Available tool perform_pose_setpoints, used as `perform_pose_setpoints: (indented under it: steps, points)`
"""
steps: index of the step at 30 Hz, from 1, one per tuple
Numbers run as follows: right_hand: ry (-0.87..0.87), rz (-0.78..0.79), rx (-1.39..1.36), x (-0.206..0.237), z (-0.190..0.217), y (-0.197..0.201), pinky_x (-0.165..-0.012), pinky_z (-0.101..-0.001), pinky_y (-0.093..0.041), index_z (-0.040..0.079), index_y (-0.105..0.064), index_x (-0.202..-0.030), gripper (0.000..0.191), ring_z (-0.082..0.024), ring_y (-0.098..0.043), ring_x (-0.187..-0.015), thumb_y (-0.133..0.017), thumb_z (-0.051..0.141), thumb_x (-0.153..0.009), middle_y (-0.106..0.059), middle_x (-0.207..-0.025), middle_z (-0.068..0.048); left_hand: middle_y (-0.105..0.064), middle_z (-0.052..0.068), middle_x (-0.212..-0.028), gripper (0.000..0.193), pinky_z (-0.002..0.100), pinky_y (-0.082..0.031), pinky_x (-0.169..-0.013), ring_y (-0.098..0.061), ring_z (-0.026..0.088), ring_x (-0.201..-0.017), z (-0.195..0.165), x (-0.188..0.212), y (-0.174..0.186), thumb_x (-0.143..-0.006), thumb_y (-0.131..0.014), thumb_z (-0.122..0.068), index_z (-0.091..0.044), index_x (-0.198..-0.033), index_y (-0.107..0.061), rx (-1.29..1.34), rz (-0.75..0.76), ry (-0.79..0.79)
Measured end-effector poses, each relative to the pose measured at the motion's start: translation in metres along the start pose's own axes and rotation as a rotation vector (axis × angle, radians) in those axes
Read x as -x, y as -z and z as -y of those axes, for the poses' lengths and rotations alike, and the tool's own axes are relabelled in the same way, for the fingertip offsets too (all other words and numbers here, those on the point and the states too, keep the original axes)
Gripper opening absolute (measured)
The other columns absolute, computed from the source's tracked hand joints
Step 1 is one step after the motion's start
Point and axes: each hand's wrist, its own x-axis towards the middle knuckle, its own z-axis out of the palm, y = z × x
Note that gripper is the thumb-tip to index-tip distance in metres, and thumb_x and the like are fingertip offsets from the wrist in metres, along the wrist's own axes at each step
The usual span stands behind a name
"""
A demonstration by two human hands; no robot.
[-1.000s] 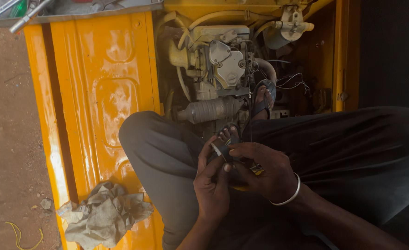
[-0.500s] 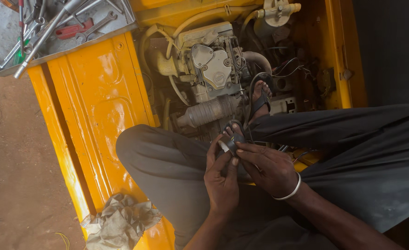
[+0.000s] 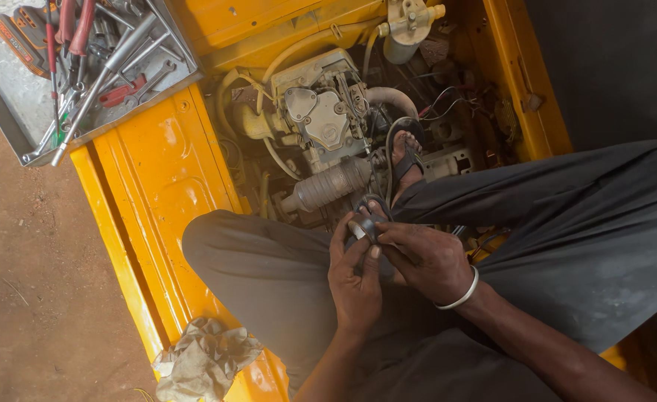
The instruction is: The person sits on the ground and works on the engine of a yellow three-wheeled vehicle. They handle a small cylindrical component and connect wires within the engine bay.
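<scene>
Both hands pinch one small dark part point(image 3: 363, 225) between their fingertips, held over the person's lap. From the head view, the left hand point(image 3: 354, 277) rises from below with its thumb and fingers closed on the part's lower left side, while the right hand point(image 3: 427, 257), a pale bangle point(image 3: 459, 296) on its wrist, grips it from the right. The part sits at the very tips of both grips, just in front of a sandalled foot point(image 3: 405, 155) and the engine point(image 3: 321, 126) inside the yellow body panel point(image 3: 157, 171). A tray of tools point(image 3: 83, 67) lies upper left; a crumpled rag point(image 3: 202, 361) rests on the panel below.
</scene>
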Motion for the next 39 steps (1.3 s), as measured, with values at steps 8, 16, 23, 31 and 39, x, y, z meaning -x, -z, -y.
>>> perform_pose_setpoints:
  steps: [8,16,23,31,39]
  points:
    - [-0.427,0.195,-0.129,-0.01,0.005,-0.012,-0.069,-0.031,-0.064,0.006,-0.072,-0.095,0.018,-0.02,-0.079,-0.086,-0.081,0.01,-0.079,-0.079,-0.104,-0.007,-0.053,0.015,-0.153,0.024,0.039,-0.041,-0.114,-0.054,0.031,-0.139,0.018,-0.008,0.019,-0.096,-0.066,-0.009,0.001,-0.115,-0.075,-0.09,0.043,0.035]
    - [-0.457,0.154,-0.413,-0.03,-0.044,-0.036,-0.087,-0.0354,-0.063,0.004,-0.068,-0.104,0.021,-0.023,-0.078,-0.101,-0.076,0.009,-0.085,-0.077,-0.111,-0.008,-0.052,0.016,-0.154,0.026,0.039,-0.041,-0.113,-0.051,0.029,-0.142,0.064,-0.035,0.015,-0.097,-0.065,-0.01,0.004,-0.117,-0.073,0.009,0.037,0.178]
    - [-1.188,-0.852,-0.827,-0.042,-0.217,-0.067,-0.07,-0.0296,-0.054,0.01,-0.062,-0.113,0.012,-0.012,-0.066,-0.08,-0.063,0.015,-0.102,-0.067,-0.093,-0.003,-0.063,0.017,-0.136,0.028,0.036,-0.052,-0.094,-0.062,0.02,-0.114,0.109,-0.058,-0.003,-0.101,-0.062,-0.016,0.004,-0.118,-0.071,0.227,-0.011,0.697]
    - [-1.486,-0.639,-1.152,-0.064,-0.401,-0.119,-0.07,-0.0368,-0.062,0.008,-0.07,-0.11,0.019,-0.02,-0.072,-0.079,-0.063,0.017,-0.095,-0.075,-0.093,-0.007,-0.065,0.01,-0.14,0.027,0.034,-0.052,-0.089,-0.065,0.016,-0.113,0.127,-0.055,-0.01,-0.095,-0.061,-0.016,0.001,-0.111,-0.075,0.264,-0.046,0.91]
    - [-1.487,-0.432,-0.956,-0.056,-0.465,-0.132,-0.082,-0.0403,-0.056,0.005,-0.067,-0.12,0.034,-0.026,-0.069,-0.095,-0.068,0.025,-0.093,-0.072,-0.108,-0.012,-0.061,0.022,-0.143,0.026,0.034,-0.051,-0.094,-0.063,0.021,-0.112,0.132,-0.046,-0.01,-0.099,-0.062,-0.016,0.005,-0.108,-0.074,0.273,0.04,0.747]
